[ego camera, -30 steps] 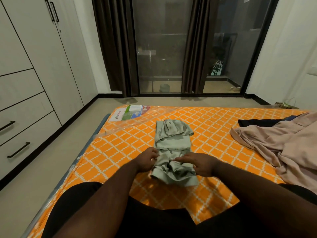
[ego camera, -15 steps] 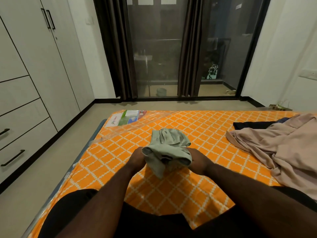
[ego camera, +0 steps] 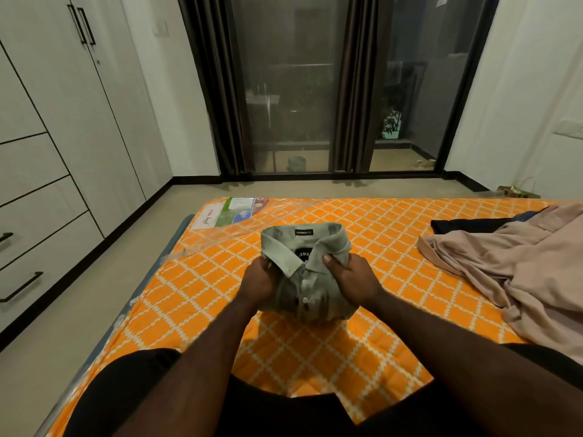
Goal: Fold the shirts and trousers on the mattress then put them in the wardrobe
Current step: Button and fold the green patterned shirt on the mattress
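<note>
1. Holding the green shirt (ego camera: 304, 272) between both hands, the person has it folded into a compact block, with the collar uppermost and the button placket running down the middle. It hangs over the middle of the mattress (ego camera: 362, 342), just ahead of the person's knees. I cannot tell whether its underside touches the cover.
2. The left hand (ego camera: 258, 280) grips the shirt's left edge, its fingers (ego camera: 263, 266) curled round the cloth. The right hand (ego camera: 350, 277) pinches the right side beside the collar, thumb on top, with the other fingers tucked under and out of sight.
3. As I judge it, this one shirt is folded or very nearly so, but it has not yet gone into the wardrobe (ego camera: 63, 121).
4. A beige garment (ego camera: 511, 272) lies loose and rumpled on the right of the mattress. A dark garment (ego camera: 473, 223) lies flat at its far side and is partly covered by it. Neither looks folded, so most of the task seems left to do.
5. The wardrobe stands along the left wall with its doors and drawers closed, and a strip of floor (ego camera: 79, 310) lies between it and the mattress. One hand will likely have to let go to open a door.
6. Loose plastic wrap (ego camera: 227, 234) trails across the far left corner of the mattress, just beyond the shirt, over a printed label (ego camera: 233, 211). It could snag a garment laid there. Glass doors (ego camera: 290, 89) with dark curtains (ego camera: 353, 89) close off the far wall.
</note>
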The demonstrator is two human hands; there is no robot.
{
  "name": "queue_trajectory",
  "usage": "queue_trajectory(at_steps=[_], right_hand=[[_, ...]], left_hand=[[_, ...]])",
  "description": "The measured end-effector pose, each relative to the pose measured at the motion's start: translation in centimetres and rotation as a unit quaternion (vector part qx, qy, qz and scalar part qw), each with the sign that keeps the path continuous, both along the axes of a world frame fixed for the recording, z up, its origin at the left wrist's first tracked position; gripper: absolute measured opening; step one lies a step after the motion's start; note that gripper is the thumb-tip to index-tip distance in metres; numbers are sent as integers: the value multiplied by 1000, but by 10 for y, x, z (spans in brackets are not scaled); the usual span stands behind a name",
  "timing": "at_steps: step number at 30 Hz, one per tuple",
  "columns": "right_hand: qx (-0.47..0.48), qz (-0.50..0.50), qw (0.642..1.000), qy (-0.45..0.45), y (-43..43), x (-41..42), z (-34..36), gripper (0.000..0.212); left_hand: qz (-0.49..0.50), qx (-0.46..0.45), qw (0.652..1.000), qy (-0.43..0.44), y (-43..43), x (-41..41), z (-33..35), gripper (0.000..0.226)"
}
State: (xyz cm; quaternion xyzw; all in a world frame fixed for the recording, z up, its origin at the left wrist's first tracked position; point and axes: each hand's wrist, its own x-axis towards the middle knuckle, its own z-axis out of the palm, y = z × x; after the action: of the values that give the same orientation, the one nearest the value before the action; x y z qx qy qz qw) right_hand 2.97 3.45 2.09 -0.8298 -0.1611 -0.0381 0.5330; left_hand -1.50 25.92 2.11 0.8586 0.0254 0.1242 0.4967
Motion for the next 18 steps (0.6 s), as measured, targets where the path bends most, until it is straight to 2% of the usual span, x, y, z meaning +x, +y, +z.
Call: queue_trajectory(at_steps=[3,10,15,18], right_hand=[[-3,-35,999,-11,4,7,5,28],[-23,-111,993,-32,4,37,2,33],[-48,-112,993,-1,11,56,-10,33],[-89,-101,990,34,14,70,-25,37]], left_hand=[[51,-24,998,-1,-5,6,3,45],[100,27,995,-10,-8,39,-1,32],[108,54,991,50,-9,62,-14,22],[125,63,987,77,-8,76,-31,31]])
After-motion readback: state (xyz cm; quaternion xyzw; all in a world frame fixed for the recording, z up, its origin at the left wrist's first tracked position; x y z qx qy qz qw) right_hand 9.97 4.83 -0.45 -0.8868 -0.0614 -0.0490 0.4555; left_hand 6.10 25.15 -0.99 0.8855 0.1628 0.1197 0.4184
